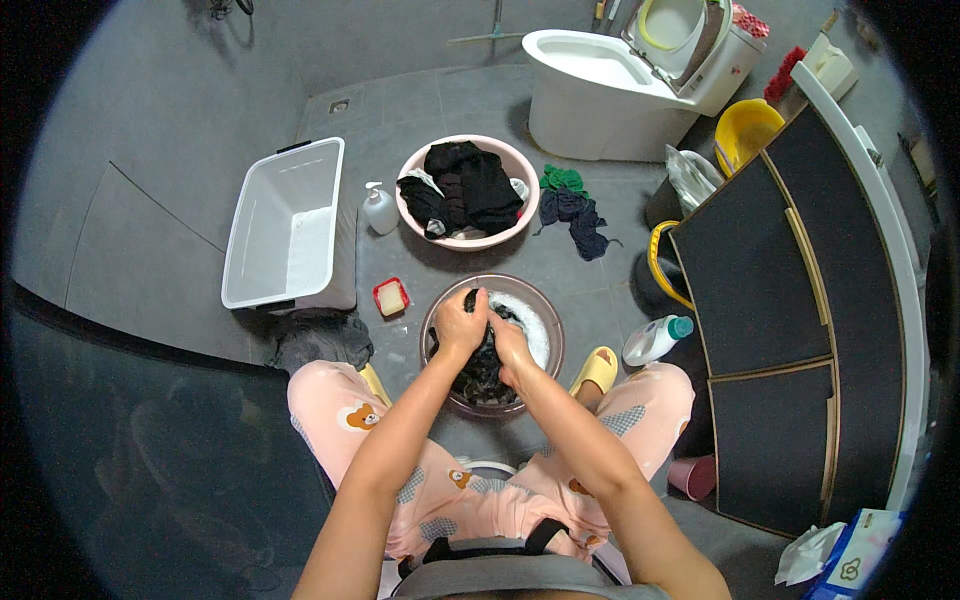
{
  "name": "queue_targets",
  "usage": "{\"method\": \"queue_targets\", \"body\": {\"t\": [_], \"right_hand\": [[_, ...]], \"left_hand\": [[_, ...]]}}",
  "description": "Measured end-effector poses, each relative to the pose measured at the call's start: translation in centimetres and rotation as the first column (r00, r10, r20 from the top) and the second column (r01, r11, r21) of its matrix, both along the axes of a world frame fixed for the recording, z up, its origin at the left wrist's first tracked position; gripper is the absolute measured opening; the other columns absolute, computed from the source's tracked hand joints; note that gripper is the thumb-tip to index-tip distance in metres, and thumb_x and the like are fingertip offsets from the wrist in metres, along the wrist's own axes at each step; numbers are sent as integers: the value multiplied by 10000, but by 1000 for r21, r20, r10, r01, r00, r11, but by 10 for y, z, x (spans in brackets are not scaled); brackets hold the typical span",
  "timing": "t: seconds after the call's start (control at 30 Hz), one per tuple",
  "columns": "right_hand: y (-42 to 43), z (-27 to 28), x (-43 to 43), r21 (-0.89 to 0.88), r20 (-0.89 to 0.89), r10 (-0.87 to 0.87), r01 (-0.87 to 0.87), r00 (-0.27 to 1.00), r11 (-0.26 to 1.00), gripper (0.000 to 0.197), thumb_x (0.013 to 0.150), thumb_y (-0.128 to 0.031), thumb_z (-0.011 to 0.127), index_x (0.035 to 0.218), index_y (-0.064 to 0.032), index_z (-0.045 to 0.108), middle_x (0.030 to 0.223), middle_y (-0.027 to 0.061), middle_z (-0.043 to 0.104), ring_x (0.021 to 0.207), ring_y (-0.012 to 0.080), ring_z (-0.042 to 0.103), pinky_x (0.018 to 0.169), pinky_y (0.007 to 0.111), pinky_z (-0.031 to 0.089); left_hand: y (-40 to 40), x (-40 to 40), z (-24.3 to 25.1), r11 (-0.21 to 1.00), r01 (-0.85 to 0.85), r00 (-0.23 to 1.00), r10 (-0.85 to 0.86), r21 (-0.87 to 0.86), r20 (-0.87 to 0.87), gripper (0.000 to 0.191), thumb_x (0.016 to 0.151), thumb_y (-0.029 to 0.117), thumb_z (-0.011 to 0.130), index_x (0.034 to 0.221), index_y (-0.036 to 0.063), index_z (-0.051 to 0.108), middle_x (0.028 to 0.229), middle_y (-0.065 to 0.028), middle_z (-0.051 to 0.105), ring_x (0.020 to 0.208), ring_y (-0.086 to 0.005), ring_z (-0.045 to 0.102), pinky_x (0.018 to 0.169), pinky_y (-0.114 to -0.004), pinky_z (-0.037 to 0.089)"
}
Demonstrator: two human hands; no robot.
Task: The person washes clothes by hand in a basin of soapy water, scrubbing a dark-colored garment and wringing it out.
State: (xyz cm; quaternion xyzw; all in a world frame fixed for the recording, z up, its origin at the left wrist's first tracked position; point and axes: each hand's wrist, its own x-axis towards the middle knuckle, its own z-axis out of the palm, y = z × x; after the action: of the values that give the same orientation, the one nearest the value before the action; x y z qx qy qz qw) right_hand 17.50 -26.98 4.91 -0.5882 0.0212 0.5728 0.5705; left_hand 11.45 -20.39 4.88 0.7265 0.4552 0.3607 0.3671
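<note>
A translucent brownish basin stands on the floor between my feet, with white suds along its right side. Wet black fabric lies bunched inside it. Over the basin, my left hand is closed around a fold of the black fabric, a bit of which pokes out above the fist. Close beside it, my right hand curls around the same fabric, its thumb near my left hand. The fingertips of both hands are mostly hidden.
A pink basin of dark clothes stands beyond, beside a pump bottle and crumpled dark cloth. Left are a soap bar in a red dish and a white bin. A detergent bottle lies near the dark cabinet; a toilet stands behind.
</note>
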Motion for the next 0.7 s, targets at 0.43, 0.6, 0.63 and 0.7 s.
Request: {"method": "queue_targets", "body": {"t": [0.43, 0.6, 0.63, 0.7], "right_hand": [[-7, 5, 1, 106, -64, 80, -73, 995, 992, 396, 805, -349, 527, 1031, -24, 542, 956, 86, 574, 804, 217, 560, 712, 338, 441], [-17, 4, 18, 109, 147, 137, -154, 980, 982, 473, 748, -343, 630, 1091, -48, 494, 960, 89, 572, 870, 191, 560, 752, 330, 464], [-16, 1, 24, 76, 103, 319, -328, 942, 942, 491, 742, -354, 635, 1091, -38, 497, 962, 95, 572, 872, 188, 559, 757, 329, 462], [-15, 2, 31, 71, 125, 455, -465, 882, 882, 481, 758, -354, 620, 1074, -9, 509, 962, 97, 578, 858, 191, 566, 768, 325, 459]], "left_hand": [[23, 0, -26, 889, -113, 937, 244, -444, 249, 311, 775, 273, 526, 712, -28, 572, 658, -144, 589, 566, -270, 544, 569, -367, 419], [25, -12, 30, 197, 554, 633, 532, -809, 563, 384, 789, 405, 544, 930, 48, 559, 820, -103, 572, 788, -221, 566, 752, -350, 460], [22, -12, 32, 207, 550, 633, 530, -809, 565, 384, 789, 405, 544, 930, 48, 559, 820, -103, 572, 788, -221, 566, 752, -350, 460], [18, -14, 29, 486, 490, 658, 338, -724, 672, 453, 794, 393, 544, 1076, 41, 502, 986, -108, 539, 907, -231, 529, 832, -363, 415]]}}
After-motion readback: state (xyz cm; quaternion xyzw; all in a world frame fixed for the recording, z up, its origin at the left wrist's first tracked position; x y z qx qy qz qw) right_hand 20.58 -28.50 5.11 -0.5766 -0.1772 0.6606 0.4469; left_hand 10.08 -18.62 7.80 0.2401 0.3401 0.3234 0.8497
